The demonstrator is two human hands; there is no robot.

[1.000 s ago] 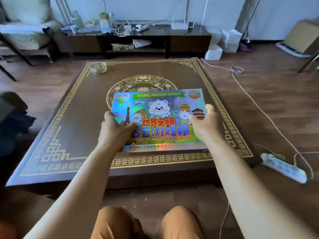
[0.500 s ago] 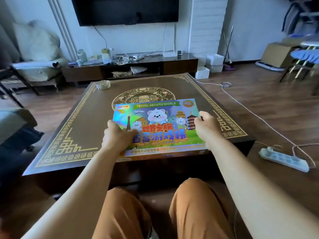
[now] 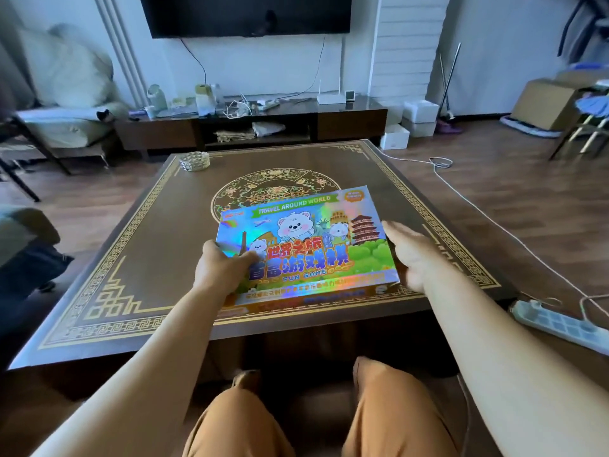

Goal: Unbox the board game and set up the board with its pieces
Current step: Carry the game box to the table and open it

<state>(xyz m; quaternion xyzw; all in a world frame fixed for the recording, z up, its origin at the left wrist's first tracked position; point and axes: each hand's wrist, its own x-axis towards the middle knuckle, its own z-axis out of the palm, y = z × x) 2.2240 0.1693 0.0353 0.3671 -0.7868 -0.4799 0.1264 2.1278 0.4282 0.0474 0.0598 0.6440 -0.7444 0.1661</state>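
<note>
My knees (image 3: 379,400) in orange cloth are nearest, just before the near edge of the low brown table (image 3: 138,258). On the table, close to that near edge and a little to the right of the middle, lies the game box (image 3: 309,245), closed, with its shiny lid up and the words TRAVEL AROUND WORLD on the far part. My left hand (image 3: 220,270) grips the near left corner of the box: the thumb lies on the lid, and the other fingers are curled under the edge, as far as I can see. My right hand (image 3: 412,255) is at the right side of the box with straight fingers held together, pointing away from me; it seems to touch the box edge, but the view is blurred there and I cannot tell it for sure. Right of the table, on the wooden floor, lies a white power strip (image 3: 560,324) with its cord. At the far left corner of the table stands a glass ashtray (image 3: 194,160). Beyond the table is a dark TV stand (image 3: 349,122), and above it a television (image 3: 247,14) hangs on the wall.
</note>
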